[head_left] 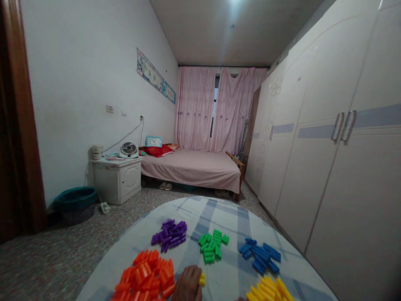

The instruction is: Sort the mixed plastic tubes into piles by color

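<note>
My left hand [188, 284] is low in the view over the table, right of the orange pile, its fingers closed together. A short yellow plastic piece [202, 279] sticks out from its right side, gripped by it; the fingertips are partly hidden. Of my right hand [240, 299] only a small bit shows at the bottom edge, beside the yellow plastic pieces [269, 289]. Small tube-like plastic pieces lie sorted by colour: orange pieces [145, 274], purple pieces [169, 235], green pieces [213, 246] and blue pieces [261, 255].
The piles lie on a round-edged table with a checked cloth [219, 209]. Beyond stand a bed [194, 167] and a white bedside cabinet [119, 179] with a fan [129, 149]. A teal bin [77, 200] is at left, a white wardrobe [313, 167] along the right.
</note>
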